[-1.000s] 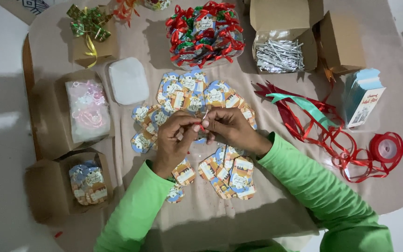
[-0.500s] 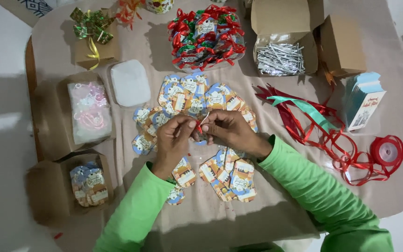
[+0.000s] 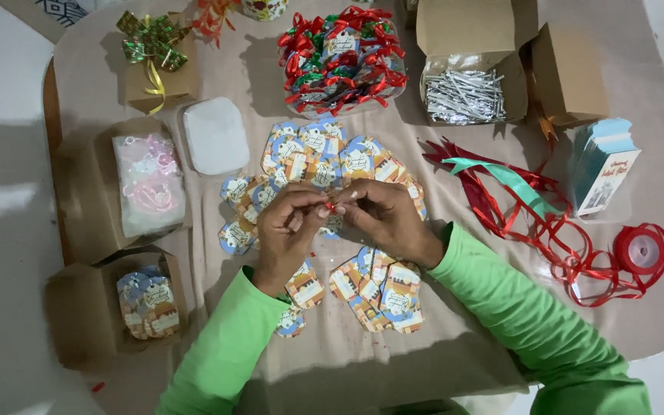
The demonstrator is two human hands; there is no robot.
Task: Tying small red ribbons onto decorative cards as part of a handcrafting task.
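Note:
My left hand and my right hand meet fingertip to fingertip over the middle of the table. Between them they pinch a small red ribbon piece; a paper tag may hang under it, but my fingers hide it. Both arms wear bright green sleeves. Below and around the hands lie several printed paper tags in blue and orange, spread over the brown table cover. More of these tags lie near my wrists.
A clear tub of tags tied with red and green bows stands at the back. Beside it an open box holds silver twist ties. Loose red ribbon and its spool, a teal ribbon, a card stack lie right. Boxes sit left.
My hands have stayed together in the middle, the fingers working the small red piece. The view has shifted slightly; nothing else on the table moved.

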